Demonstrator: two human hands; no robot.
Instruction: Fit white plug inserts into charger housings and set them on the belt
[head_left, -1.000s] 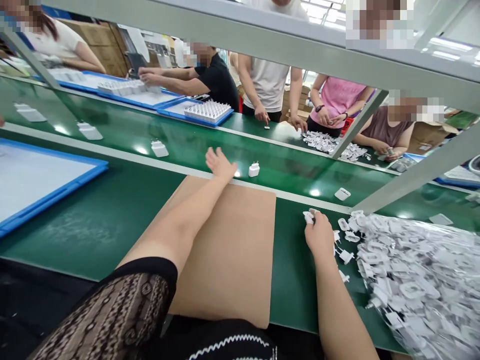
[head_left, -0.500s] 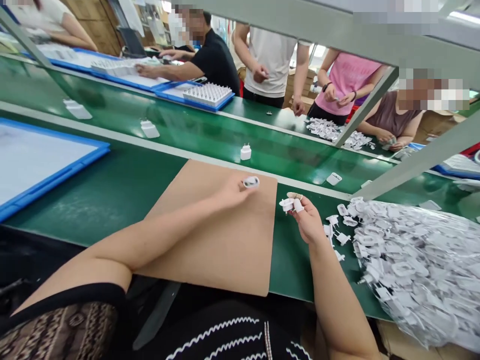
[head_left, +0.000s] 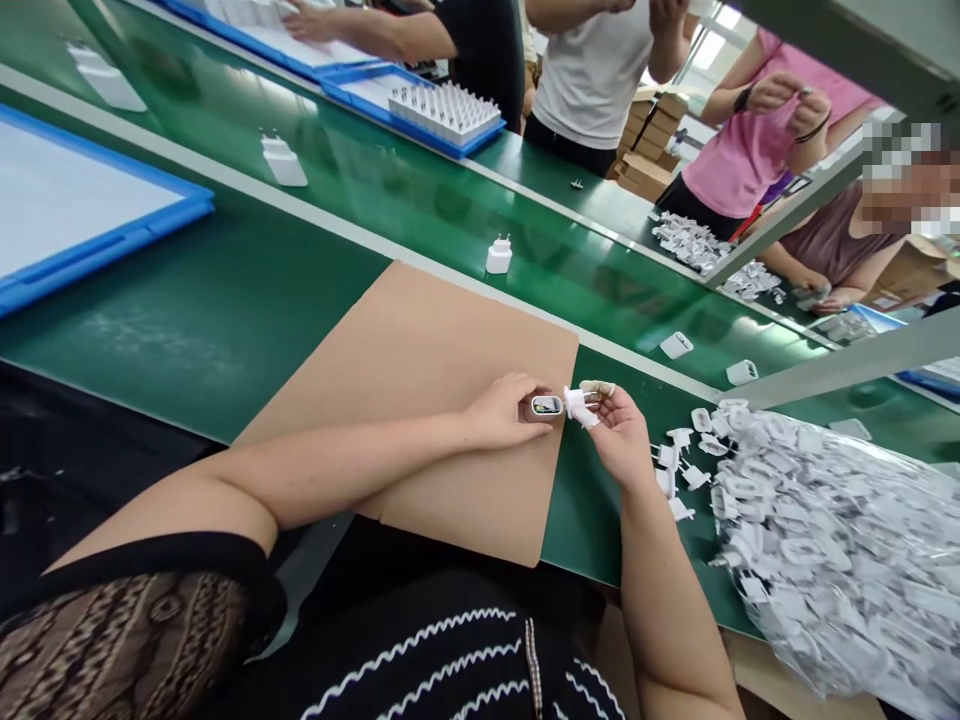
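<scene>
1. Currently, the left hand [head_left: 506, 412] is closed around a white housing [head_left: 546, 406], its hollow end showing, above the right edge of the cardboard sheet [head_left: 420, 370].
2. The right hand [head_left: 621, 435] pinches a white plug piece [head_left: 576, 405] between thumb and fingers, just beside the white housing; whether the two parts touch cannot be told.
3. Loose plug pieces [head_left: 696, 476] lie near the right hand, next to a clear bag [head_left: 832, 520] of white parts.
4. Beyond the cardboard sheet, a white charger [head_left: 499, 257] stands prongs-up on the green belt [head_left: 390, 190].
</scene>
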